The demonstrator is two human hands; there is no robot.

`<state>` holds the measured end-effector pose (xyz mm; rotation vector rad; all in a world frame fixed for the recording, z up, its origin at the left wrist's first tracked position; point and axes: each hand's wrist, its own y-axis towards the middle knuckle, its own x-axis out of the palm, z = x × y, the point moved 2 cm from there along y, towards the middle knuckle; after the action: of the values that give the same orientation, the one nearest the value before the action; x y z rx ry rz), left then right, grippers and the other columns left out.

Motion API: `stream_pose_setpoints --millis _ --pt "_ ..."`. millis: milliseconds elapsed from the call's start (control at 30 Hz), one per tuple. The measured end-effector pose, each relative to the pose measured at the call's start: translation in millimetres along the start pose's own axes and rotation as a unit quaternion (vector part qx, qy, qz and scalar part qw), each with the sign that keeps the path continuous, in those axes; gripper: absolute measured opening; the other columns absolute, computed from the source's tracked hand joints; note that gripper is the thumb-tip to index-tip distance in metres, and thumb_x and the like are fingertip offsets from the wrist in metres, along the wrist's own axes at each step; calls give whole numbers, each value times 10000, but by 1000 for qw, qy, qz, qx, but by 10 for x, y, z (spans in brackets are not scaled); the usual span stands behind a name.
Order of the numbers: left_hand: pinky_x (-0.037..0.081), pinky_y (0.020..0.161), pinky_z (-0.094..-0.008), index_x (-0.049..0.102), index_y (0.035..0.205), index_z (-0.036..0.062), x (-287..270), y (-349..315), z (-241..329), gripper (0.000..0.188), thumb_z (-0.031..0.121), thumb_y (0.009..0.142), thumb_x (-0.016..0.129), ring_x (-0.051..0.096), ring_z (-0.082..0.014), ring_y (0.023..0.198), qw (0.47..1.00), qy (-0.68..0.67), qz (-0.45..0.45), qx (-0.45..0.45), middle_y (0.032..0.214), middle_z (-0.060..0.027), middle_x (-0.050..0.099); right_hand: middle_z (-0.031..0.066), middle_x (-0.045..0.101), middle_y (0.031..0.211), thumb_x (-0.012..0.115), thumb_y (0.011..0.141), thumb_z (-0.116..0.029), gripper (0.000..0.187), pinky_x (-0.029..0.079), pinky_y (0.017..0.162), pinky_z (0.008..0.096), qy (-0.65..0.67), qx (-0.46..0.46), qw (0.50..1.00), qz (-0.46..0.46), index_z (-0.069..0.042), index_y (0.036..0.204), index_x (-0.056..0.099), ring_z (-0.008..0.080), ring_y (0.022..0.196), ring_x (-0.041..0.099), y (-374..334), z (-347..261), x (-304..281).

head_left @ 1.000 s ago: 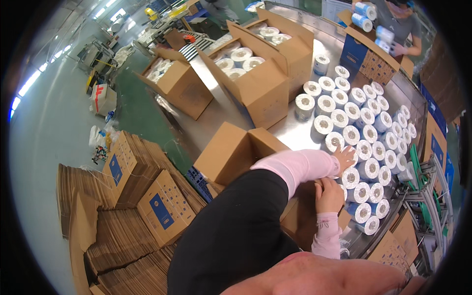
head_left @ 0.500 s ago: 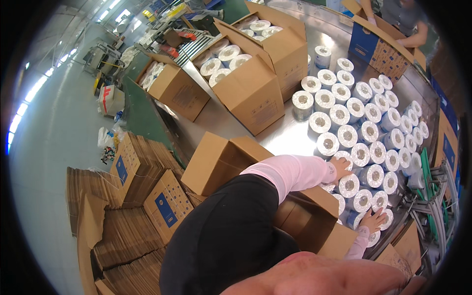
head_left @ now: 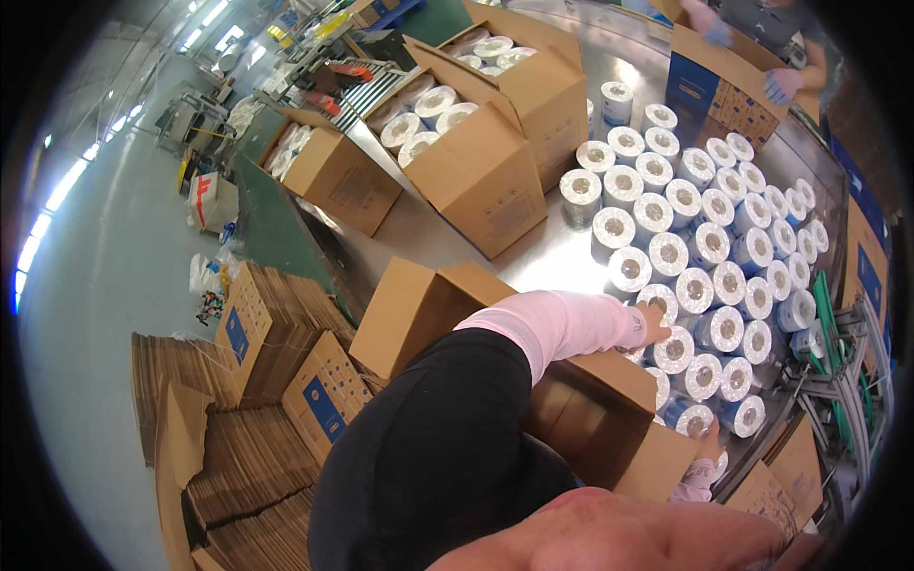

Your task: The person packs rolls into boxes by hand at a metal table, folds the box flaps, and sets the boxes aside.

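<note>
Many white paper rolls (head_left: 693, 289) with blue wrapping stand close together on the metal table. My left hand (head_left: 654, 322), at the end of a pink sleeve, curls its fingers against the side of a paper roll (head_left: 658, 301) at the near-left edge of the group. Lower down, my right hand (head_left: 707, 445) is closed around the near side of another paper roll (head_left: 687, 417), which leans a little; some of its fingers are hidden. An open cardboard box (head_left: 595, 419) sits beneath my left forearm, its inside partly covered by the arm.
Open boxes of rolls (head_left: 476, 171) stand across the metal table (head_left: 571, 271). Flattened cartons (head_left: 252, 457) are piled at the left. A metal frame with green parts (head_left: 838, 362) borders the right side. Opposite, a gloved co-worker (head_left: 783, 86) handles a blue-and-brown box (head_left: 724, 90).
My right hand has moved left and down from the roll tops to a roll's side. My left fingers have curled in. The co-worker's hands have shifted at the far box.
</note>
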<state>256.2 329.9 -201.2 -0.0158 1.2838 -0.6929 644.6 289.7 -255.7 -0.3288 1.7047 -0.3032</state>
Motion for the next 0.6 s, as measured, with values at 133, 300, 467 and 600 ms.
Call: stream_pose_setpoints --millis 133,300,467,600 --pt "436 900 -430 635 1162 138 24 -101 -53 526 241 674 801 498 -330 1175 998 61 -7 14 1227 -190 534 174 489 1377 662 795 -316 745 266 1056 650 -25 0 1000 -10 -207 1458 342 362 1304 443 -25 -237 -177" --pt "428 947 -483 684 1143 150 -142 -138 1 343 194 803 670 445 -322 1255 995 66 -67 16 1267 -153 517 178 303 1499 676 775 -183 735 291 1056 629 -65 27 989 129 -225 1440 366 392 1395 280 192 -342 -221" --pt "428 919 -545 715 1088 107 54 -87 -51 308 166 790 663 424 -313 1263 992 113 -50 2 1267 -149 518 160 264 1515 701 770 -176 788 315 1051 625 -93 53 991 77 -243 1464 334 316 1410 285 369 -493 -541" --pt "429 920 -521 728 1050 92 146 128 -142 273 184 804 654 455 -316 1235 997 48 -36 -48 1260 -146 533 153 249 1520 728 736 -187 857 317 1065 598 -107 13 992 60 -247 1479 304 325 1424 248 512 -385 -557"
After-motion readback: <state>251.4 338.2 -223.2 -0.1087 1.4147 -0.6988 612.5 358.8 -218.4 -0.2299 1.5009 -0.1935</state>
